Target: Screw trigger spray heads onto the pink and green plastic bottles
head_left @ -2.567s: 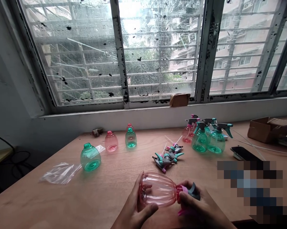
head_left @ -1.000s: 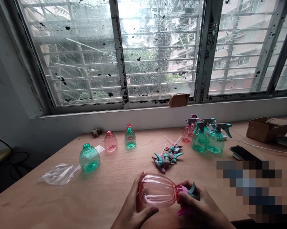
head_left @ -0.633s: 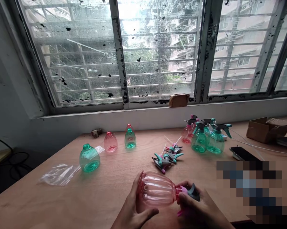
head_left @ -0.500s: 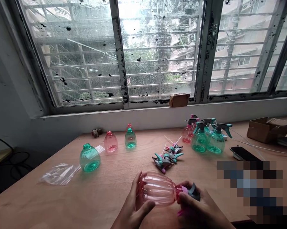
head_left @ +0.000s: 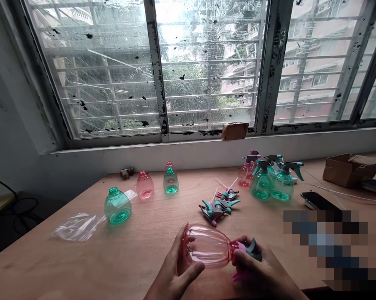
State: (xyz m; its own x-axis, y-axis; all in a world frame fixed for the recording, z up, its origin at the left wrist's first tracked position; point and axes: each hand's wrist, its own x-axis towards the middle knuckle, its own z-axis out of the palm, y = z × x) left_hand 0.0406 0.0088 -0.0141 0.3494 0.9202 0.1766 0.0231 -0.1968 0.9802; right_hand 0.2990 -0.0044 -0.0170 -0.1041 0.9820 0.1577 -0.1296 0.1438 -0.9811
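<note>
A pink see-through spray bottle (head_left: 208,246) lies on its side just above the wooden table (head_left: 144,246), held between both hands. My left hand (head_left: 175,275) wraps round its round base, thumb and fingers curled on it. My right hand (head_left: 262,277) is closed on the pink collar and grey trigger head (head_left: 252,249) at the bottle's neck. A small heap of loose trigger heads (head_left: 220,204) with white tubes lies just beyond the bottle.
Headless bottles stand at the left: a green one (head_left: 117,206), a pink one (head_left: 144,185) and another green one (head_left: 170,181). Several finished spray bottles (head_left: 270,179) stand at the back right. A plastic bag (head_left: 78,227), a phone (head_left: 319,201) and a cardboard box (head_left: 347,168) lie about.
The bottle has stayed in both hands. My left fingers have shifted slightly round its base and the bottle has turned a little; nothing else has moved.
</note>
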